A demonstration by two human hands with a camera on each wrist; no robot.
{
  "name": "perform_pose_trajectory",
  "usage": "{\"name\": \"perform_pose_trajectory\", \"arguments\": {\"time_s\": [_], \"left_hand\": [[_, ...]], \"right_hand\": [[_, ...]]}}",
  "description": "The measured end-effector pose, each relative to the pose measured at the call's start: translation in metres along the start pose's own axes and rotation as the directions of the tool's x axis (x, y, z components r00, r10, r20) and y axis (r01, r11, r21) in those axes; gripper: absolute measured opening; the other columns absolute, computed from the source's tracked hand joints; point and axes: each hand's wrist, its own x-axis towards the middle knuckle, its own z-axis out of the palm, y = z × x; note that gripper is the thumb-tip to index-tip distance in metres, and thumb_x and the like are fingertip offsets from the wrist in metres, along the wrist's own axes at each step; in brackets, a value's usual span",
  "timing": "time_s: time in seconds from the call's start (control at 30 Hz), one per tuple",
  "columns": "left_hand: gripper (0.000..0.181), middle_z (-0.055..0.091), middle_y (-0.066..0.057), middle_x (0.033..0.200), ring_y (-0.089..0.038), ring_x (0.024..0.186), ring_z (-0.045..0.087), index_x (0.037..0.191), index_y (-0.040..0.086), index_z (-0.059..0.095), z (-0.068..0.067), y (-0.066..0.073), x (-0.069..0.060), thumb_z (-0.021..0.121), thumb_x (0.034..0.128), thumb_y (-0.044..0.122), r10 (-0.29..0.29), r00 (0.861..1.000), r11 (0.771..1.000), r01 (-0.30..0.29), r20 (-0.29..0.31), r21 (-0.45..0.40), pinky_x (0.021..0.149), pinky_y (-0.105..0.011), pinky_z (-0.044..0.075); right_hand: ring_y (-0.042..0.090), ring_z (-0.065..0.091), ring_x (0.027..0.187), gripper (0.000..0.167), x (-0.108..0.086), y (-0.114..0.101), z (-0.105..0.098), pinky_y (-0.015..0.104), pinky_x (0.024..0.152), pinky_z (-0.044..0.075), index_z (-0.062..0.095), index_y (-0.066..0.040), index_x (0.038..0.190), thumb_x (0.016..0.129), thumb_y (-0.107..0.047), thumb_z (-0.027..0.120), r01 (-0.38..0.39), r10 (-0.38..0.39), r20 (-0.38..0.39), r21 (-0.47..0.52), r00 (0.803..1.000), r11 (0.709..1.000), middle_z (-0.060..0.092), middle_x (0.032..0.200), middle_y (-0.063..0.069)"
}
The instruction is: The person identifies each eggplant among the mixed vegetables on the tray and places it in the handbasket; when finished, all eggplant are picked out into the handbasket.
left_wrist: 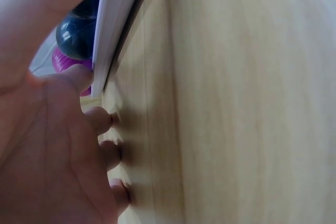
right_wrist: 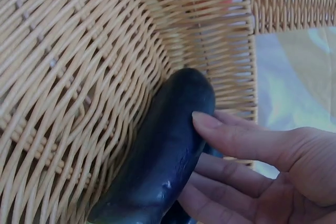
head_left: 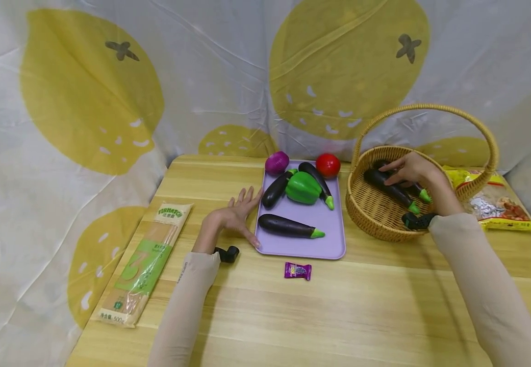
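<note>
Inside the wicker basket (head_left: 371, 219) lie two dark eggplants, the nearer one (head_left: 386, 187) with a green stem end. My right hand (head_left: 412, 171) reaches in from the right. In the right wrist view its thumb presses one side of the eggplant (right_wrist: 163, 145) and its fingers go behind it; the second eggplant is mostly hidden there. My left hand (head_left: 235, 216) has its fingers spread at the left edge of the lilac tray (head_left: 302, 248). The tray carries a single eggplant (head_left: 288, 226) in front, and two more around a green bell pepper (head_left: 303, 188).
A purple onion (head_left: 277, 163) and a red tomato (head_left: 328, 165) sit at the tray's back corners. A small purple wrapped candy (head_left: 298, 271) lies in front. The noodle pack (head_left: 146, 265) is at left, a yellow food bag (head_left: 499, 201) behind the basket's right. The basket handle (head_left: 426, 107) arches high.
</note>
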Motion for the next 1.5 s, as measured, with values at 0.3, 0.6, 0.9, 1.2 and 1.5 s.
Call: {"name": "perform_pose_trajectory", "arguments": {"time_s": [0.3, 0.6, 0.9, 1.2, 1.5], "left_hand": [[0.152, -0.028, -0.019, 0.169, -0.038, 0.157, -0.028, 0.165, 0.019, -0.017, 0.001, -0.003, 0.001, 0.095, 0.0672, 0.048, 0.007, 1.000, 1.000, -0.007, -0.005, -0.015, 0.129, -0.060, -0.015], [0.152, -0.028, -0.019, 0.169, -0.038, 0.157, -0.028, 0.165, 0.019, -0.018, 0.001, -0.002, 0.001, 0.095, 0.0674, 0.047, 0.014, 1.000, 1.000, -0.014, -0.005, -0.020, 0.128, -0.060, -0.015], [0.151, -0.028, -0.018, 0.170, -0.037, 0.158, -0.028, 0.165, 0.019, -0.017, 0.001, -0.001, 0.000, 0.095, 0.0683, 0.047, 0.005, 1.000, 1.000, -0.005, -0.006, -0.001, 0.129, -0.058, -0.015], [0.151, -0.027, -0.018, 0.170, -0.037, 0.158, -0.027, 0.165, 0.019, -0.017, 0.000, -0.001, 0.000, 0.096, 0.0678, 0.047, 0.008, 1.000, 1.000, -0.008, -0.009, 0.001, 0.129, -0.059, -0.015], [0.152, -0.030, -0.018, 0.169, -0.036, 0.156, -0.030, 0.164, 0.021, -0.019, 0.000, 0.000, -0.002, 0.096, 0.0681, 0.045, 0.012, 1.000, 1.000, -0.012, 0.000, -0.016, 0.128, -0.059, -0.016]], "right_hand": [[0.005, 0.071, 0.087, 0.050, 0.006, 0.010, 0.001, 0.046, 0.087, 0.065, 0.057, 0.004, 0.143, 0.097, -0.008, 0.072, 0.022, -0.023, 0.015, 0.080, 1.000, 0.997, 0.049, 0.151, 0.032], [0.012, 0.075, 0.088, 0.053, 0.004, 0.010, -0.001, 0.043, 0.081, 0.066, 0.056, 0.005, 0.143, 0.096, -0.011, 0.074, 0.009, -0.011, 0.017, 0.081, 1.000, 0.997, 0.043, 0.155, 0.035], [0.011, 0.070, 0.071, 0.065, -0.010, -0.011, -0.013, 0.026, 0.058, 0.053, 0.041, 0.010, 0.153, 0.103, -0.024, 0.066, 0.022, -0.016, 0.089, -0.068, 0.996, 0.997, 0.078, 0.083, -0.004], [0.023, 0.068, 0.108, 0.054, -0.055, -0.056, -0.001, 0.025, 0.080, 0.052, 0.051, -0.006, 0.152, 0.106, -0.033, 0.060, 0.318, -0.297, 0.118, -0.265, 0.948, 0.910, 0.069, 0.136, 0.017], [0.024, 0.065, 0.127, 0.050, -0.071, -0.082, 0.053, 0.030, 0.098, 0.057, 0.053, -0.023, 0.152, 0.104, -0.027, 0.064, 0.561, -0.546, 0.133, -0.141, 0.827, 0.816, 0.063, 0.147, 0.004]]}}
